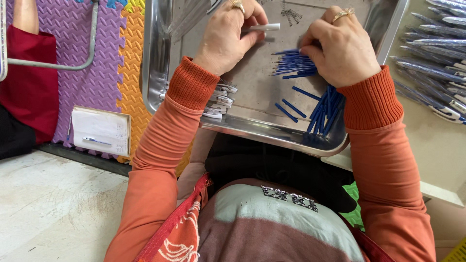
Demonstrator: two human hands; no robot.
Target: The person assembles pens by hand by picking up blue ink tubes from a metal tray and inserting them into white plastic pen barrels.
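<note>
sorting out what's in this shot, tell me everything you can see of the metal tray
The metal tray is a shallow, shiny rectangular pan with rounded corners and a raised, rolled rim, resting across the person's lap; its far end is cut off by the frame. Its dull grey floor holds blue pen refills, white clip parts at the left wall and small springs. The left hand, holding a white tube, and the right hand, on the refills, work over it.

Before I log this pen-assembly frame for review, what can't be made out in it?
Head view:
- Right hand fingertips: curled under, grip on blue refills hidden.
- White pen barrel: partly covered by left hand.
- Small springs: too small to count.
- Metal tray: far end cut off by top edge.
</note>
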